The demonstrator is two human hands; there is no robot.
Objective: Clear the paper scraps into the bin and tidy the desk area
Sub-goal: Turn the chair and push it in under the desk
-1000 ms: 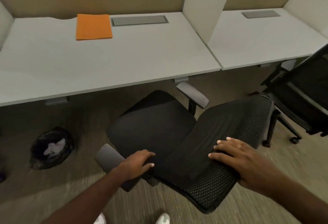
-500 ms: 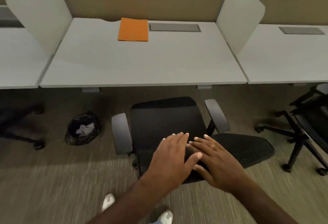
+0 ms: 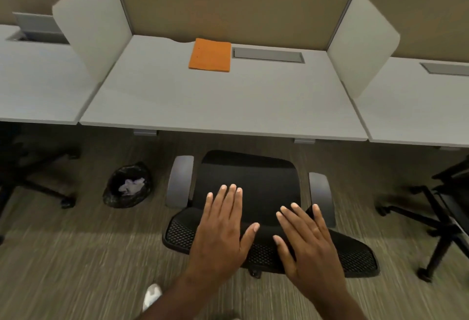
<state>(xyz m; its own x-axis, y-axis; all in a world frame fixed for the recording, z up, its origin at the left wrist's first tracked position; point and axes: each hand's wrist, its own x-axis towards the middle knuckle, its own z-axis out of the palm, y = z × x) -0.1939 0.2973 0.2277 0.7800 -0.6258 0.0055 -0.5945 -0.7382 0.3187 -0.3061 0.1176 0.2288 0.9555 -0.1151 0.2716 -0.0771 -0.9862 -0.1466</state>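
A black office chair (image 3: 250, 180) with grey armrests faces the white desk (image 3: 220, 106), its seat just short of the desk's front edge. My left hand (image 3: 223, 231) and my right hand (image 3: 304, 241) lie flat, fingers spread, on top of the chair's mesh backrest and grip nothing. A small bin (image 3: 127, 185) lined with a black bag stands on the carpet left of the chair, with crumpled white paper scraps (image 3: 132, 184) inside. An orange folder (image 3: 210, 54) lies flat at the back of the desk.
White divider panels (image 3: 91, 22) stand on both sides of the desk, with neighbouring desks beyond. A second black chair (image 3: 446, 218) stands at the right, and another chair base (image 3: 33, 180) at the left. A grey cable hatch (image 3: 268, 55) sits beside the folder.
The chair has turned from angled to square with the desk and moved toward it. Both hands shifted from seat and backrest edge to lying side by side on the backrest top.
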